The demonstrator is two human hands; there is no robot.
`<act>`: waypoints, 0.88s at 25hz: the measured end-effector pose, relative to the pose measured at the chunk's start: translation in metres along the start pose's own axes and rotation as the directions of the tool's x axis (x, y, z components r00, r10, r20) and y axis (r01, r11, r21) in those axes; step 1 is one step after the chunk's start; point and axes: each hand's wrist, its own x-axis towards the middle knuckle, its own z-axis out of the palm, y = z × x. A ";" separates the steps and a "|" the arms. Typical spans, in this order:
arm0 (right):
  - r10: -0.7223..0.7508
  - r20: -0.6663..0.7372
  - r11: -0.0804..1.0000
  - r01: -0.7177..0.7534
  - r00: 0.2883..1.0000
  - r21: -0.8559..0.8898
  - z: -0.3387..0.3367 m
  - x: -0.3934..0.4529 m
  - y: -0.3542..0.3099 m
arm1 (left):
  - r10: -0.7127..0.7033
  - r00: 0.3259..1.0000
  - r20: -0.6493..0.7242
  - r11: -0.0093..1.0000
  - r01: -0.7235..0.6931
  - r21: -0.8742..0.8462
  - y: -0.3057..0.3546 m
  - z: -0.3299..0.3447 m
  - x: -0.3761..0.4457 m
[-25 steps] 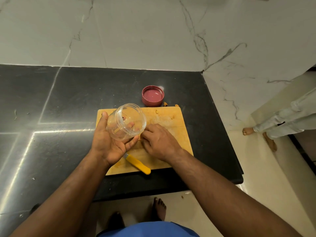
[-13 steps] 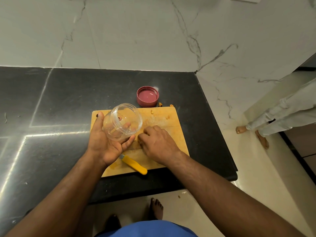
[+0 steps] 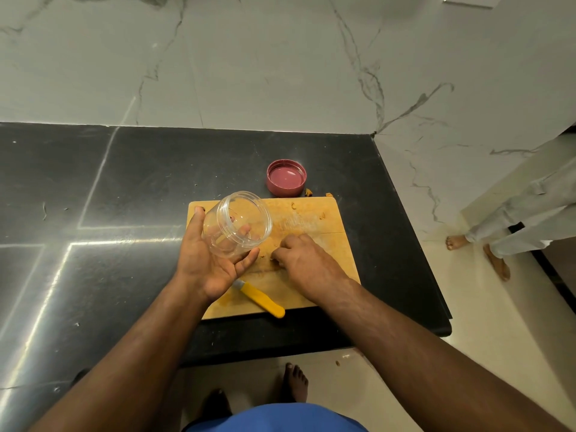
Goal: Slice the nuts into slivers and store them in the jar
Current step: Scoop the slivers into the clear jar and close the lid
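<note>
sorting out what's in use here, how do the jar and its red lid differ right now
The jar is clear plastic, held tilted above the cutting board in the left hand; the lid is opaque red. The lid lies untouched on the black counter behind the board, inner side up. Both are round and look empty.

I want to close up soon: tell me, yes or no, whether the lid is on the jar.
No: the red lid lies upturned on the counter beyond the cutting board, while the left hand holds the open jar.
</note>
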 end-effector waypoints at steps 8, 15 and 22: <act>-0.015 0.018 0.999 0.016 1.000 -0.048 -0.001 0.004 -0.003 | 0.001 1.000 -0.015 1.000 -0.001 0.000 -0.002 -0.002 0.000; 0.487 0.275 0.270 -0.443 0.829 0.855 -0.034 0.007 0.027 | 0.000 1.000 -0.022 1.000 0.000 0.004 -0.002 -0.003 -0.001; 0.304 0.120 -0.062 -0.106 0.945 0.992 -0.112 -0.006 -0.003 | -0.089 0.993 0.077 0.995 0.092 -0.035 -0.004 -0.003 0.005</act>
